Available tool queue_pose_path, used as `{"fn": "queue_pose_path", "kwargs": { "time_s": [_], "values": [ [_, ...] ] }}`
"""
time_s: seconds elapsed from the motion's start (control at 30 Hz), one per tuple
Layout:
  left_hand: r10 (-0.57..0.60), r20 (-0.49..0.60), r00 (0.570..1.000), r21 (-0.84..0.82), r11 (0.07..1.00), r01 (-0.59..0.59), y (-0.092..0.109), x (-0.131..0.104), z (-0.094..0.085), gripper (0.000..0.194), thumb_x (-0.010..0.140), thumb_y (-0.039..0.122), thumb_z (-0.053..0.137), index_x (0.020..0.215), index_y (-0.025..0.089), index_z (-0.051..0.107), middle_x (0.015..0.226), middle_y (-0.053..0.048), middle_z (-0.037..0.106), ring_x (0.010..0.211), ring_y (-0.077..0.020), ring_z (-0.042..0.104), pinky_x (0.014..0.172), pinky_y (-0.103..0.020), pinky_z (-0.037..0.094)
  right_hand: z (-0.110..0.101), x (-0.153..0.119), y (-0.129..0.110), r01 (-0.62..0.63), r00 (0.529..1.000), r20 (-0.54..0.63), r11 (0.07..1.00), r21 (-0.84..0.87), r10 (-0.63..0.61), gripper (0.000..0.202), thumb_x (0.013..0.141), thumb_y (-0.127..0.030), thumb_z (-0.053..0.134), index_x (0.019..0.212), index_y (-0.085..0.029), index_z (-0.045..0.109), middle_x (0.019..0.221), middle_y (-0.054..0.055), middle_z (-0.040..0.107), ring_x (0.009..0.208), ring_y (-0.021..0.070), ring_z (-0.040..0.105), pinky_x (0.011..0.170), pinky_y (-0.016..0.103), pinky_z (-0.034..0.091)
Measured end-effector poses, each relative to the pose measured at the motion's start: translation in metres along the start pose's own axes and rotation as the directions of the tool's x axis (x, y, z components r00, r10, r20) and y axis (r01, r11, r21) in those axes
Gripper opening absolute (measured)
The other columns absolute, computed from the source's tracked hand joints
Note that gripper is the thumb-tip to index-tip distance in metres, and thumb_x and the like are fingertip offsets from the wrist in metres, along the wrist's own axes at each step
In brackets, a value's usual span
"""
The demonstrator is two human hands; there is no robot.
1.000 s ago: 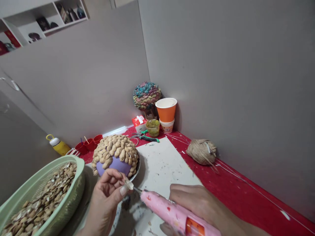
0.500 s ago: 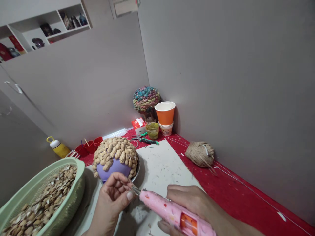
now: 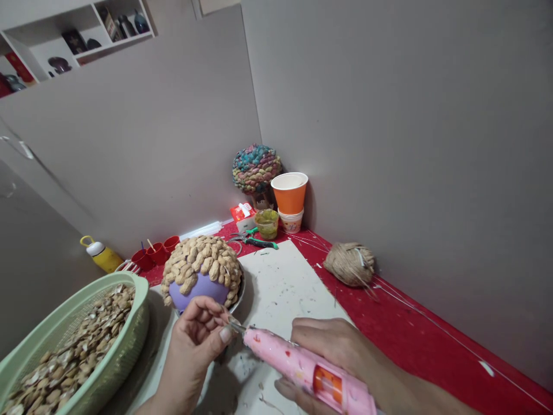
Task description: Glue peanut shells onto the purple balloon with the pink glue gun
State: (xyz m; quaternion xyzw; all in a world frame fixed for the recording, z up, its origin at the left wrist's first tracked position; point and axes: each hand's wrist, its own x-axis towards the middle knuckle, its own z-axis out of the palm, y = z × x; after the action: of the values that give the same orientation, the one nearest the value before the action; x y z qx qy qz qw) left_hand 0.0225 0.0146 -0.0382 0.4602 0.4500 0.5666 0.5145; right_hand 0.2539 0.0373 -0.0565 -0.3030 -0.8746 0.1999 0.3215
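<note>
My right hand (image 3: 334,346) is wrapped round a pink glue gun (image 3: 298,363) with an orange part in its side. Its metal nozzle points left, at the fingertips of my left hand (image 3: 196,346). Those fingers are curled in a pinch, and what they hold, if anything, is hidden. Just beyond my left hand is a purple balloon (image 3: 199,290), its top and sides covered with peanut shells (image 3: 207,253). It rests in a round bowl, of which only part of the rim shows.
A green basket (image 3: 140,294) of shells stands at the left. Behind are red cups (image 3: 158,253), a yellow bottle (image 3: 103,256), green-handled pruners (image 3: 259,243), an orange paper cup (image 3: 290,196) and a colourful shell-covered ball (image 3: 257,167). A twine ball (image 3: 349,264) lies right, by the wall.
The camera view has shifted slightly, so the background sits a little higher. Both hands and the glue gun keep nearly the same pose, with the nozzle still at my left fingertips.
</note>
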Motion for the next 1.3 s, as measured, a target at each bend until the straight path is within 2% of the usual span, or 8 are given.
{"fn": "queue_pose_path", "kwargs": {
  "time_s": [0.13, 0.27, 0.57, 0.67, 0.87, 0.97, 1.13, 1.3],
  "values": [
    [0.012, -0.014, 1.0, -0.013, 1.0, -0.012, 0.001, 0.0, 0.001, 0.027, 0.071, 0.019, 0.085, 0.089, 0.021, 0.065, 0.084, -0.001, 0.068, 0.08, -0.0126, 0.062, 0.075, -0.021, 0.049, 0.0, -0.001, -0.002, -0.018, 1.0, 0.014, 0.999, -0.028, 0.018, 0.034, 0.084, -0.033, 0.062, 0.062, -0.018, 0.042, 0.057, -0.005, 0.042, 0.048, 0.0063, 0.039, 0.047, 0.022, 0.021],
    [0.028, -0.036, 0.999, -0.004, 1.0, -0.028, 0.002, 0.001, 0.001, 0.027, 0.07, 0.019, 0.085, 0.089, 0.02, 0.065, 0.084, -0.002, 0.067, 0.079, -0.0131, 0.061, 0.074, -0.021, 0.049, -0.002, -0.001, -0.004, -0.016, 1.0, 0.008, 0.998, -0.057, 0.017, 0.031, 0.081, -0.032, 0.063, 0.062, -0.018, 0.042, 0.058, -0.005, 0.041, 0.046, 0.0056, 0.035, 0.046, 0.022, 0.019],
    [0.028, -0.082, 0.996, -0.012, 0.999, -0.029, 0.007, 0.0, 0.005, 0.029, 0.069, 0.021, 0.086, 0.088, 0.019, 0.065, 0.083, -0.001, 0.067, 0.078, -0.012, 0.061, 0.073, -0.02, 0.05, -0.004, -0.001, -0.006, -0.061, 0.998, 0.007, 0.997, -0.037, 0.061, 0.036, 0.08, -0.032, 0.061, 0.06, -0.019, 0.034, 0.055, -0.005, 0.04, 0.045, 0.006, 0.034, 0.046, 0.024, 0.019],
    [0.041, -0.081, 0.996, -0.013, 0.999, -0.042, 0.007, -0.001, 0.005, 0.027, 0.071, 0.021, 0.085, 0.088, 0.019, 0.064, 0.084, -0.001, 0.067, 0.077, -0.0111, 0.06, 0.073, -0.019, 0.05, -0.003, -0.001, -0.005, -0.064, 0.998, 0.016, 0.997, -0.034, 0.065, 0.035, 0.082, -0.033, 0.061, 0.061, -0.019, 0.037, 0.057, -0.004, 0.042, 0.047, 0.0068, 0.037, 0.048, 0.025, 0.02],
    [0.05, -0.081, 0.995, -0.042, 0.998, -0.053, 0.005, 0.0, 0.005, 0.028, 0.069, 0.02, 0.086, 0.087, 0.021, 0.064, 0.082, 0.001, 0.068, 0.075, -0.0099, 0.061, 0.071, -0.018, 0.05, 0.002, -0.003, -0.001, 0.036, 0.999, 0.001, 0.988, -0.151, -0.037, 0.028, 0.088, -0.037, 0.059, 0.068, -0.019, 0.05, 0.058, -0.004, 0.042, 0.05, 0.0093, 0.035, 0.049, 0.027, 0.019],
    [0.056, -0.088, 0.995, -0.038, 0.998, -0.059, 0.005, 0.001, 0.005, 0.027, 0.07, 0.02, 0.085, 0.087, 0.02, 0.064, 0.082, 0.0, 0.068, 0.075, -0.0101, 0.061, 0.071, -0.018, 0.051, 0.002, -0.004, -0.001, 0.015, 1.0, -0.021, 0.992, -0.129, -0.017, 0.032, 0.087, -0.037, 0.059, 0.064, -0.019, 0.046, 0.057, -0.004, 0.042, 0.049, 0.009, 0.035, 0.049, 0.026, 0.019],
    [0.065, -0.084, 0.994, -0.039, 0.997, -0.069, 0.007, 0.002, 0.006, 0.026, 0.07, 0.019, 0.085, 0.087, 0.019, 0.065, 0.082, -0.001, 0.068, 0.075, -0.0106, 0.061, 0.071, -0.018, 0.051, -0.002, -0.004, -0.004, -0.074, 0.997, 0.013, 0.996, -0.051, 0.075, 0.037, 0.086, -0.041, 0.062, 0.064, -0.019, 0.042, 0.059, -0.003, 0.046, 0.049, 0.0085, 0.039, 0.048, 0.024, 0.021],
    [0.071, -0.077, 0.995, -0.057, 0.996, -0.075, 0.009, 0.001, 0.006, 0.026, 0.07, 0.018, 0.085, 0.087, 0.02, 0.065, 0.082, 0.0, 0.068, 0.074, -0.0104, 0.062, 0.07, -0.018, 0.052, -0.011, -0.002, -0.01, 0.029, 0.999, 0.032, 0.999, -0.044, -0.027, 0.032, 0.091, -0.035, 0.057, 0.067, -0.019, 0.044, 0.06, -0.003, 0.046, 0.05, 0.0089, 0.041, 0.049, 0.026, 0.021]
  ]
}}
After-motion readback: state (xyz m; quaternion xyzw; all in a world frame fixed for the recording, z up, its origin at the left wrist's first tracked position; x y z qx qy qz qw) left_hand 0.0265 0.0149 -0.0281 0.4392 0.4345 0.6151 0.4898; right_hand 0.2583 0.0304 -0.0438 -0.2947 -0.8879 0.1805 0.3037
